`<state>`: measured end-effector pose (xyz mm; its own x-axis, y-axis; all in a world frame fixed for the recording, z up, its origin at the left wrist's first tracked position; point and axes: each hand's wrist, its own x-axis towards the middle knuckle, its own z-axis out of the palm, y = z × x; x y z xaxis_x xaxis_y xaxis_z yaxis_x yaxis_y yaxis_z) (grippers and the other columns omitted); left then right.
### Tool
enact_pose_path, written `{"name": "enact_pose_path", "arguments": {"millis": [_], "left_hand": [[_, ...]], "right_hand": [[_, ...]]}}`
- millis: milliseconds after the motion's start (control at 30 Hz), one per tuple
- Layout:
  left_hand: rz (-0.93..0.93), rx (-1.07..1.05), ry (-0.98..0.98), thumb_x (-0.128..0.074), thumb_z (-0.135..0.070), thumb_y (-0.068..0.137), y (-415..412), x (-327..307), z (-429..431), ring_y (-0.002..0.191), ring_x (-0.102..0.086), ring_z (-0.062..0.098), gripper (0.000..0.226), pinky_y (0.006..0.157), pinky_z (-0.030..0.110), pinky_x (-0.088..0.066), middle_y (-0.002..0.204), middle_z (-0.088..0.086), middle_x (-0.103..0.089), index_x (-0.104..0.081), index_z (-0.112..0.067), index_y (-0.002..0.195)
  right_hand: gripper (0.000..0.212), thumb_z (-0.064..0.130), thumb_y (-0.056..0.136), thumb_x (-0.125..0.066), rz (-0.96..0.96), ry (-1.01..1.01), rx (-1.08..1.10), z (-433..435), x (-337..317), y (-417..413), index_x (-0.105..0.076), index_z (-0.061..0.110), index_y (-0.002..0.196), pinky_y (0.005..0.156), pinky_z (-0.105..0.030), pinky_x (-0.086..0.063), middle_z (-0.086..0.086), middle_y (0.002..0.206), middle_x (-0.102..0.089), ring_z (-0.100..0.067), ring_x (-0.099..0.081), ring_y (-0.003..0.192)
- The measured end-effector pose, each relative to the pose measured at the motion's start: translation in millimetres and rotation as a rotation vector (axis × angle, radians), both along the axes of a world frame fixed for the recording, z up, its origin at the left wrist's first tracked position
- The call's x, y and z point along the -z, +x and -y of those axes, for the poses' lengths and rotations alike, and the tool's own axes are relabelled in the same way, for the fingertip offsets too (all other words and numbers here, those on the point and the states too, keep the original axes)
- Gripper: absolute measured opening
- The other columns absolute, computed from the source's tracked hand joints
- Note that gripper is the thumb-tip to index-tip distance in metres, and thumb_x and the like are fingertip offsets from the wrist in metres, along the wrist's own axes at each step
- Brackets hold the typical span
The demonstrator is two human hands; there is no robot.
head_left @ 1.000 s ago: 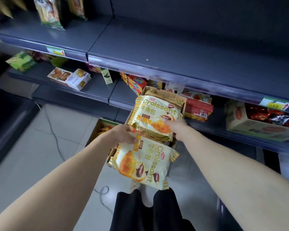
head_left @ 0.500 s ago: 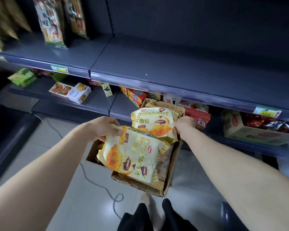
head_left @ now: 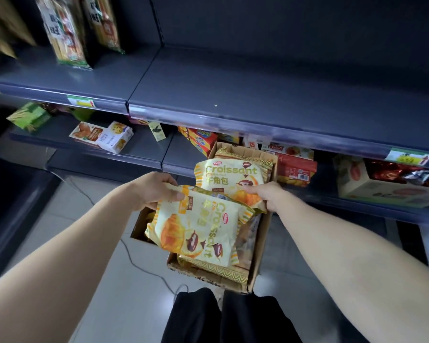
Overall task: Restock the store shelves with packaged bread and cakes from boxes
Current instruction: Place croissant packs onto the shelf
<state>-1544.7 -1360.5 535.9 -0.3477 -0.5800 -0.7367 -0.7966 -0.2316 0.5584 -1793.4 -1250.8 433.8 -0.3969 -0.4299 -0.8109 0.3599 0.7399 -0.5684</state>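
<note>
My left hand (head_left: 156,189) grips the top edge of a yellow croissant bag (head_left: 198,226), which hangs tilted above the cardboard box (head_left: 260,246). My right hand (head_left: 265,196) holds the lower edge of a second croissant bag (head_left: 229,174) that stands upright over the far end of the box. More yellow packs lie inside the box under both bags. In front of me runs a wide dark grey shelf (head_left: 233,95), bare along its middle and right.
Tall noodle-like packs (head_left: 65,33) stand at the shelf's left. The lower shelf carries a white biscuit box (head_left: 102,136), red and orange boxes (head_left: 295,167) and a carton of wrapped cakes (head_left: 382,184). A second open box (head_left: 141,224) and a cable (head_left: 134,258) are on the tiled floor.
Both hands have lifted their croissant bags higher out of the box, and my view has tilted up toward the grey shelf.
</note>
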Motion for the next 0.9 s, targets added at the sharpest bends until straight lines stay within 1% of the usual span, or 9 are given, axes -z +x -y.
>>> {"name": "enact_pose_path", "arguments": {"millis": [67,200,267,333,400,533,667,833,900], "left_hand": [[0.008,0.01,0.005,-0.074,-0.012,0.079,-0.9,0.1,1.1,0.085,-0.065,0.023,0.021,0.067,0.033,-0.055,0.101,0.01,-0.067,-0.058,-0.016,0.092],[-0.032,0.043,0.01,-0.072,-0.01,0.081,-16.2,-15.7,3.7,0.082,-0.065,0.022,0.02,0.066,0.032,-0.056,0.098,0.009,-0.067,-0.057,-0.014,0.093],[-0.091,0.046,0.025,-0.07,-0.008,0.082,-31.8,-28.6,6.3,0.08,-0.065,0.023,0.02,0.072,0.036,-0.057,0.095,0.009,-0.067,-0.055,-0.012,0.095],[-0.157,0.056,0.015,-0.07,-0.008,0.081,-55.3,-45.2,8.7,0.083,-0.065,0.025,0.024,0.08,0.042,-0.056,0.094,0.01,-0.067,-0.055,-0.01,0.1],[-0.228,0.071,0.001,-0.07,-0.009,0.082,-87.3,-65.3,9.3,0.09,-0.065,0.027,0.027,0.087,0.045,-0.054,0.098,0.012,-0.068,-0.057,-0.009,0.105],[-0.32,0.126,-0.105,-0.069,-0.015,0.084,-169.8,-101.0,3.0,0.078,-0.065,0.023,0.016,0.064,0.034,-0.058,0.09,0.009,-0.068,-0.059,-0.011,0.096],[-0.416,0.081,-0.204,-0.069,-0.015,0.085,-269.1,-119.4,-16.4,0.091,-0.061,0.026,0.017,0.09,0.043,-0.051,0.093,0.008,-0.065,-0.052,-0.016,0.09],[-0.484,0.036,-0.303,-0.07,-0.017,0.084,-408.4,-125.8,-42.8,0.096,-0.059,0.025,0.038,0.091,0.043,-0.051,0.103,0.01,-0.059,-0.052,-0.012,0.117],[-0.503,0.056,-0.328,-0.064,-0.017,0.089,-465.7,-122.4,-53.7,0.112,-0.057,0.026,0.039,0.096,0.037,-0.047,0.12,0.014,-0.058,-0.051,-0.01,0.125]], "right_hand": [[0.064,0.008,0.069,-0.083,-0.011,-0.031,0.033,0.1,1.0,-0.2,-0.05,0.001,0.124,0.047,-0.024,-0.048,-0.013,0.117,-0.062,-0.021,-0.063,0.079],[0.071,0.008,0.062,-0.087,-0.148,-0.123,0.12,1.6,-20.2,-10.8,-0.053,0.002,0.124,0.084,-0.044,-0.055,-0.013,0.119,-0.062,-0.028,-0.063,0.102],[0.07,0.012,0.057,-0.089,-0.225,-0.198,0.144,0.1,-42.2,-28.3,-0.057,0.003,0.12,0.09,-0.046,-0.053,-0.011,0.115,-0.066,-0.028,-0.065,0.1],[0.048,0.008,0.066,-0.084,-0.29,-0.298,0.219,-6.9,-72.9,-52.9,-0.062,0.006,0.108,0.09,-0.042,-0.054,-0.006,0.106,-0.068,-0.023,-0.066,0.096],[0.039,0.008,0.071,-0.081,-0.356,-0.361,0.274,-19.5,-106.8,-83.5,-0.061,0.011,0.105,0.09,-0.041,-0.053,-0.001,0.104,-0.068,-0.02,-0.065,0.096],[0.033,0.013,0.072,-0.08,-0.505,-0.43,0.436,-58.1,-156.4,-155.6,-0.062,0.02,0.099,0.089,-0.042,-0.054,-0.001,0.103,-0.069,-0.021,-0.066,0.096],[0.03,0.013,0.076,-0.076,-0.61,-0.449,0.677,-106.3,-184.9,-238.6,-0.063,0.018,0.103,0.083,-0.03,-0.053,-0.002,0.108,-0.067,-0.018,-0.064,0.096],[0.035,0.01,0.08,-0.074,-0.651,-0.471,0.975,-159.6,-200.0,-348.9,-0.063,0.013,0.114,0.077,-0.02,-0.043,0.003,0.097,-0.061,-0.012,-0.058,0.088],[0.036,0.014,0.08,-0.074,-0.706,-0.47,1.057,-175.1,-200.8,-391.8,-0.061,0.014,0.114,0.076,-0.02,-0.042,0.003,0.097,-0.06,-0.012,-0.057,0.088]]}}
